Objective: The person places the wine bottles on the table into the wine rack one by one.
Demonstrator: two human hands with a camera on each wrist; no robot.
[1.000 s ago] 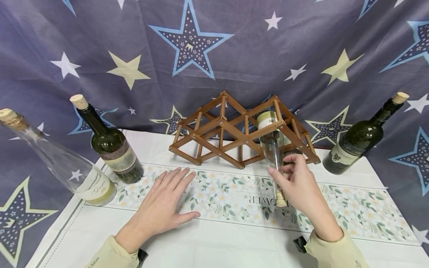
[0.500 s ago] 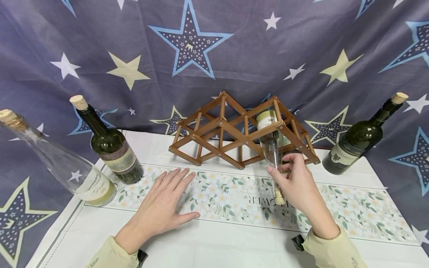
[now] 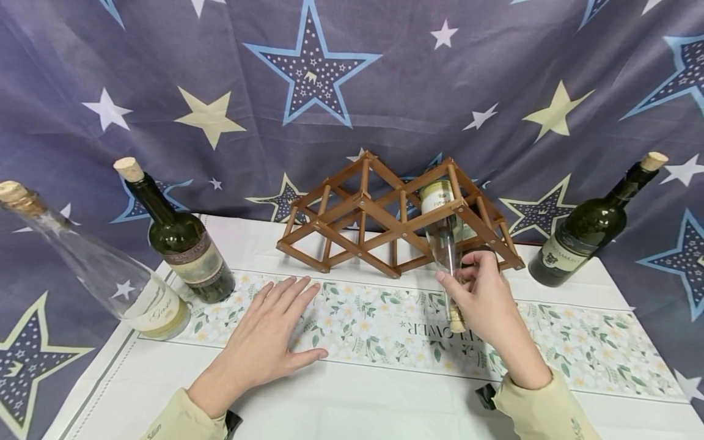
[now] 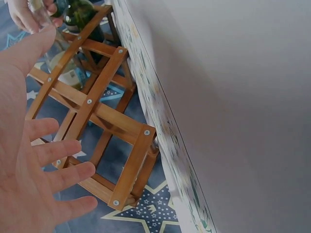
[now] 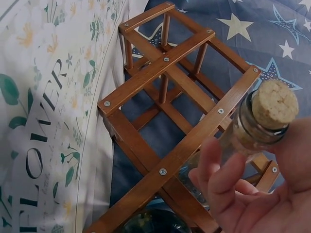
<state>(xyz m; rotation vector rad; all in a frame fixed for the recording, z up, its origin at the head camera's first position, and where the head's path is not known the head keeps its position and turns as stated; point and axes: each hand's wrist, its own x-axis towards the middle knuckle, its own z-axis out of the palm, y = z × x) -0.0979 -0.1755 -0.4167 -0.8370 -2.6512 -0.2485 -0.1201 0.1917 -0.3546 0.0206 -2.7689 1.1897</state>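
My right hand (image 3: 486, 299) pinches the neck of a clear glass wine bottle (image 3: 440, 235), thumb on one side and curled fingers on the other. This bottle lies in an upper right cell of the wooden wine rack (image 3: 360, 227), base toward the back, corked neck toward me. Its cork (image 5: 275, 104) shows close up in the right wrist view. Dark green glass (image 5: 155, 222) shows beneath it at the rack, mostly hidden in the head view. My left hand (image 3: 269, 342) rests on the tablecloth with fingers spread, left of the rack's front, holding nothing.
At the left stand a clear corked bottle (image 3: 118, 269) and a dark green corked bottle (image 3: 189, 247). Another dark green bottle (image 3: 583, 235) stands right of the rack. A floral runner strip (image 3: 357, 318) crosses the white tablecloth (image 3: 352, 403); a starry cloth (image 3: 385, 91) hangs behind.
My right hand and the held bottle's corked end have shifted slightly away from me and to the left. My left hand has stayed in place.
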